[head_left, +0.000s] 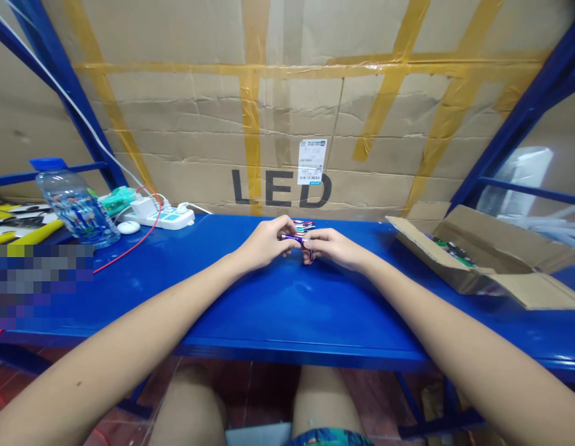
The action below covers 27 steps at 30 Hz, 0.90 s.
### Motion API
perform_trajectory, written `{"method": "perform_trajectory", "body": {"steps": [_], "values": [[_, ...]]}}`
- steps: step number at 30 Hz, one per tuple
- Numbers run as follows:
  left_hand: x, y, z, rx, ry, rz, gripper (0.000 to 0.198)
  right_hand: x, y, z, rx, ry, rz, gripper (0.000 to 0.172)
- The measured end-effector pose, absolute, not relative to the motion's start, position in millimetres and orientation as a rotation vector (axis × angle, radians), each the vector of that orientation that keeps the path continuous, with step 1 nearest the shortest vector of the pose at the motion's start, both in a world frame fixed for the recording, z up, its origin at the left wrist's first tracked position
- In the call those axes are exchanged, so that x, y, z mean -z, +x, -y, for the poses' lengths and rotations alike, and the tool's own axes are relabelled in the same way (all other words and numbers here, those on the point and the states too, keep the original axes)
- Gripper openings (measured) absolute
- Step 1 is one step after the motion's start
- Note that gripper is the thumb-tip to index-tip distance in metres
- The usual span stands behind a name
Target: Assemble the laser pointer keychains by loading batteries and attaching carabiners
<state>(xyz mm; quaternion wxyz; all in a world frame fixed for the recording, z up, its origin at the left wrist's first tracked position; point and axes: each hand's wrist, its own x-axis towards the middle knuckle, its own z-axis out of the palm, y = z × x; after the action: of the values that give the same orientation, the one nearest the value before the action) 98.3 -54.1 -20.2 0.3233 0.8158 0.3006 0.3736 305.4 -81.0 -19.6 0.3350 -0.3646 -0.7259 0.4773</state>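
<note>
Above the blue table (287, 310), near its back middle, my left hand (270, 240) and my right hand (331, 246) meet around a small, slim purple item (293, 238). My left hand pinches its left end, which has a shiny tip. The fingers of my right hand are closed on its right end. Just behind my hands, a group of thin, pen-like pieces (303, 225) in several colours lies on the table, partly hidden by my fingers.
At the right stands an open cardboard box (459, 272) with green and dark pieces inside. Left are a water bottle (78, 207), a white power strip (171, 218), a round white object (128, 227) and a red cable (139, 244). A large cardboard panel (185, 142) rises behind the table.
</note>
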Motion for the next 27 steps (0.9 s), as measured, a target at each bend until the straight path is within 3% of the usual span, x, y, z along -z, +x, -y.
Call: {"method": "perform_trajectory", "body": {"steps": [10, 18, 27], "values": [[16, 103, 62, -1.007, 2.416, -0.748, 0.024, 25, 302, 81, -1.342, -0.891, 1.866, 0.016], [16, 102, 50, -1.07, 1.335, -0.509, 0.069, 26, 300, 77, -1.072, -1.066, 1.719, 0.016], [19, 94, 40, -1.068, 1.118, -0.523, 0.075, 23, 299, 78, -0.831, -1.181, 1.802, 0.021]]}}
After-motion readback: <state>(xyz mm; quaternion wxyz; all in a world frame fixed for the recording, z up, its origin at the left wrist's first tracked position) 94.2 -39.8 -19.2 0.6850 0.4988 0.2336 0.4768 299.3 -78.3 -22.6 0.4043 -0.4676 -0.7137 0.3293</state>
